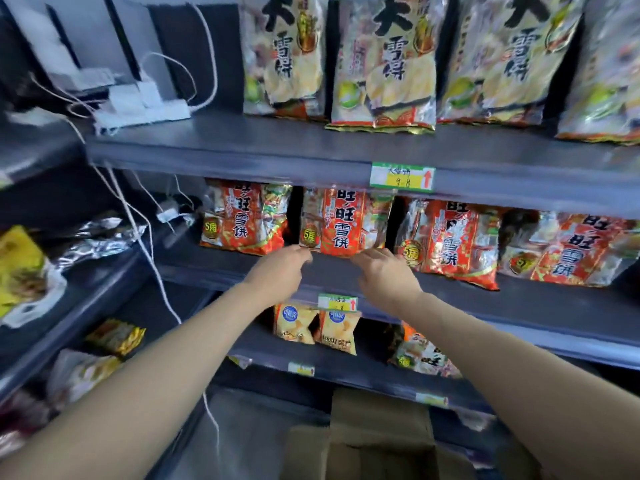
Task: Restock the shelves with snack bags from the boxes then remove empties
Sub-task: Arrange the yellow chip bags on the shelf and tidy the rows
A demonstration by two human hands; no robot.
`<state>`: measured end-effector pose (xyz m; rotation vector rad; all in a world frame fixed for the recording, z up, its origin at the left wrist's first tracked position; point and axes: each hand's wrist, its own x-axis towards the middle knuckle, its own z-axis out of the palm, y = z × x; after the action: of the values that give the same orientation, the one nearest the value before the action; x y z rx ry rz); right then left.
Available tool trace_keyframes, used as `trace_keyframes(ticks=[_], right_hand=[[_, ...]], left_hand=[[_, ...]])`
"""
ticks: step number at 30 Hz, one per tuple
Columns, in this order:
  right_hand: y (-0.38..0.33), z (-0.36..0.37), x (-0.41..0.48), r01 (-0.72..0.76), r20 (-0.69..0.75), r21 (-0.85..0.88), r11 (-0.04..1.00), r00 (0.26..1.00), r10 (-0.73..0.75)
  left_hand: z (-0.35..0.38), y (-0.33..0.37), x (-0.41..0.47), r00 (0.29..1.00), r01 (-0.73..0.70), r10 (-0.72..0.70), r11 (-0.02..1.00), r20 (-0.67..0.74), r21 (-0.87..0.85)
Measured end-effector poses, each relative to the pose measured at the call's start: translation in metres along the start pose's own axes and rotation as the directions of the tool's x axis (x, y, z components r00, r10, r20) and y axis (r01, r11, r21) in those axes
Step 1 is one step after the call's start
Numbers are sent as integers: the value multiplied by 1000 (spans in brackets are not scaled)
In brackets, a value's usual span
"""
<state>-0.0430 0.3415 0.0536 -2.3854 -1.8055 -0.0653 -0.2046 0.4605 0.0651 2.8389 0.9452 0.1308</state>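
A red and orange snack bag stands upright on the middle shelf, second from the left in its row. My left hand touches its lower left corner with the fingers curled. My right hand touches its lower right corner, fingers bent. Whether either hand grips the bag's edge is unclear. More red bags stand on both sides of it. An open cardboard box sits on the floor below, and its inside looks dark.
Large pale gold snack bags line the top shelf. Small yellow bags stand on the lower shelf. A white power strip with hanging cables lies at the top shelf's left end. A side rack at left holds yellow bags.
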Motion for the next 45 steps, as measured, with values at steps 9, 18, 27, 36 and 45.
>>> trace_keyframes(ticks=[9, 18, 27, 36, 45], right_hand=[[-51, 19, 66, -14, 187, 13, 1000, 982, 11], [-71, 65, 141, -238, 312, 53, 970, 926, 211], [-67, 101, 179, -415, 339, 24, 909, 859, 384], [-52, 112, 184, -481, 350, 7, 877, 823, 448], [-54, 114, 200, -502, 386, 16, 865, 801, 458]], left_hand=[[1, -107, 23, 989, 148, -148, 989, 9, 3], [30, -211, 88, 983, 167, -164, 986, 87, -29], [64, -246, 143, 962, 262, -245, 954, 123, -147], [93, -237, 180, 960, 254, -275, 935, -52, -246], [87, -233, 175, 978, 74, -53, 992, 202, -100]])
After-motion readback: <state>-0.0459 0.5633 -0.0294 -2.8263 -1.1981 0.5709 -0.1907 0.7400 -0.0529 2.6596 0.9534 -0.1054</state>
